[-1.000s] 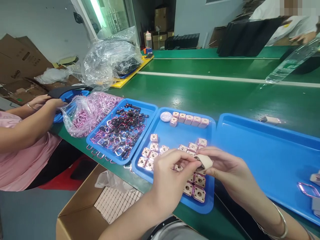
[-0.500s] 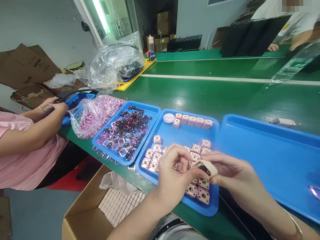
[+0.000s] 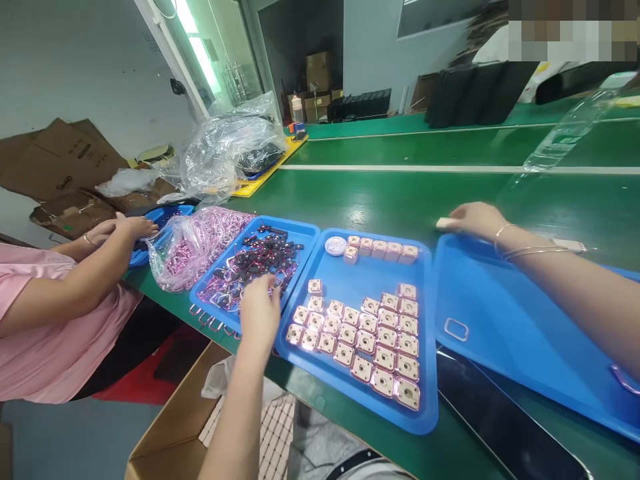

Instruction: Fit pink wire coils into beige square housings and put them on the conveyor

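My left hand (image 3: pixel 260 307) reaches over the blue tray (image 3: pixel 306 230) of small black parts with pink wires (image 3: pixel 265 257). Its fingers are curled down at the parts, and what lies between them is hidden. At the far-left corner of the right-hand blue tray (image 3: pixel 505 273), my right hand (image 3: pixel 477 220) pinches a small beige block (image 3: pixel 447 223) just above the green table. In the middle blue tray (image 3: pixel 425 407), several beige-topped blocks with pink metallic rims (image 3: pixel 367 342) stand in rows. More blocks (image 3: pixel 380 249) line its far side beside a round white piece (image 3: pixel 335 246).
A rectangular metal ring (image 3: pixel 457 329) lies in the right tray. Close by is a dark phone-like slab (image 3: pixel 505 413). A plastic bottle (image 3: pixel 570 140) lies farther back. At left, a co-worker's hands (image 3: pixel 120 230) work beside a bag of pink rings (image 3: pixel 200 243). A cardboard box (image 3: pixel 170 433) stands below.
My hands were together on a beige block over the middle tray. My left hand has moved left to the black parts; my right has moved away to the right tray's far corner with a block.
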